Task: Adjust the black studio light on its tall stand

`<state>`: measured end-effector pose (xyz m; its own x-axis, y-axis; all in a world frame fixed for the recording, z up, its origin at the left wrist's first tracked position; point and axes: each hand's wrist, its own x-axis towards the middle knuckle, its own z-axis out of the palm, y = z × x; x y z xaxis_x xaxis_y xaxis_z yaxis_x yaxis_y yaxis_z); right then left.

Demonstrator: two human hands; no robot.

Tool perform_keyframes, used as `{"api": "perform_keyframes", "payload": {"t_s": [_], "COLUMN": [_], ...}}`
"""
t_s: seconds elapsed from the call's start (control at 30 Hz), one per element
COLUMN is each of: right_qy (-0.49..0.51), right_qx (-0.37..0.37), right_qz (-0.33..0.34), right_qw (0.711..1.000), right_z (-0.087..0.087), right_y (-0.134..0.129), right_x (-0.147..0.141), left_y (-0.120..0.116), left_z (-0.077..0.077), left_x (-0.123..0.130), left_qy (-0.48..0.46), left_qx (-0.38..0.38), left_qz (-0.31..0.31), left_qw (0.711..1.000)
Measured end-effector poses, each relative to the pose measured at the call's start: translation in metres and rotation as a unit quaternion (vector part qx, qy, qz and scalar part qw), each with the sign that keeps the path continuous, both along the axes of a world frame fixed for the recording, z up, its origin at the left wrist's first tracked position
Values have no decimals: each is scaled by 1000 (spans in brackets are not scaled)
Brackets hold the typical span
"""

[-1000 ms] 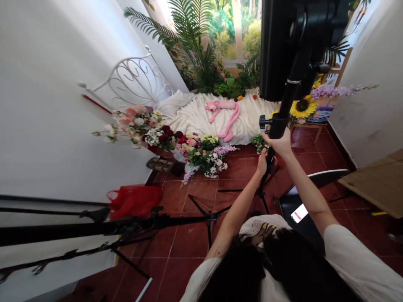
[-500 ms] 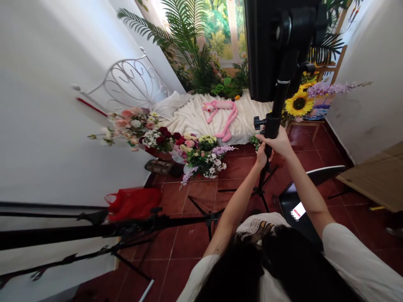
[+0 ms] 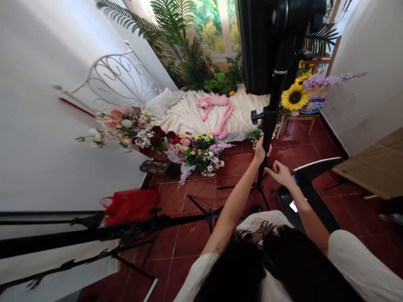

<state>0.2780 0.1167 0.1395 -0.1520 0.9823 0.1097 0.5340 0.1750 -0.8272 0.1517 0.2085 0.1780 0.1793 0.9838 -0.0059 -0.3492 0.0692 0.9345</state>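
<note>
A black light stand point(image 3: 269, 128) rises in front of me, with a large black lamp head point(image 3: 256, 50) at its top. My left hand point(image 3: 260, 152) is wrapped round the stand's pole, below a collar with a black clamp knob point(image 3: 256, 117). Lower down and to the right, my right hand point(image 3: 281, 173) has its fingers pinched together close by the pole. Whatever lies between those fingertips is too small or hidden to make out. The stand's spread legs point(image 3: 260, 191) rest on the red tiled floor.
Another black stand point(image 3: 176, 220) crosses at the lower left, near a red bag point(image 3: 132, 205). A black chair point(image 3: 317, 201) holds a phone point(image 3: 296, 205). Flowers point(image 3: 201, 155) stand before a white-draped bed point(image 3: 185, 113) with a pink plush toy point(image 3: 217, 102). Sunflowers point(image 3: 295, 97) are at right.
My right hand has left the collar by the clamp knob and moved down the pole, its fingers now pinched. My left hand stays on the pole. The view has shifted slightly.
</note>
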Motion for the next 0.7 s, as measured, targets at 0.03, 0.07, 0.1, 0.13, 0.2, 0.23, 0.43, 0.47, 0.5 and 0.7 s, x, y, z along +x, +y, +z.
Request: {"api": "perform_keyframes", "payload": {"t_s": [0.03,0.07,0.1,0.13,0.2,0.23,0.43,0.47,0.5,0.7], "right_qy": [-4,3,17,35,76,99,266,302,340,513], "right_qx": [-6,-11,-15,-19,-27,-35,-139,-165,-190,-229], "right_qz": [-3,-10,-19,-29,-45,-46,-29,-17,-1,7], "right_qw": [1000,1000,1000,999,996,993,953,939,921,827], "right_z": [-5,-9,-12,-14,-19,-22,-32,-32,-31,-10], "right_y": [0,0,2,3,7,10,13,11,9,-5], "right_x": [-3,-6,-9,-12,-18,-21,-34,-37,-41,-65], "left_y": [0,1,1,2,3,4,5,5,5,6], "left_z": [0,0,-1,-1,-2,-2,-3,-3,-3,-3], "left_x": [0,0,1,1,1,2,3,2,2,2], "left_qy": [1,1,1,0,-3,-4,-9,-10,-11,-12], "left_qx": [1,2,2,2,1,1,-2,-6,-8,-7], "left_qz": [-2,-3,-2,-1,0,0,6,7,6,-2], "left_qw": [1000,1000,1000,1000,1000,1000,1000,1000,1000,1000]}}
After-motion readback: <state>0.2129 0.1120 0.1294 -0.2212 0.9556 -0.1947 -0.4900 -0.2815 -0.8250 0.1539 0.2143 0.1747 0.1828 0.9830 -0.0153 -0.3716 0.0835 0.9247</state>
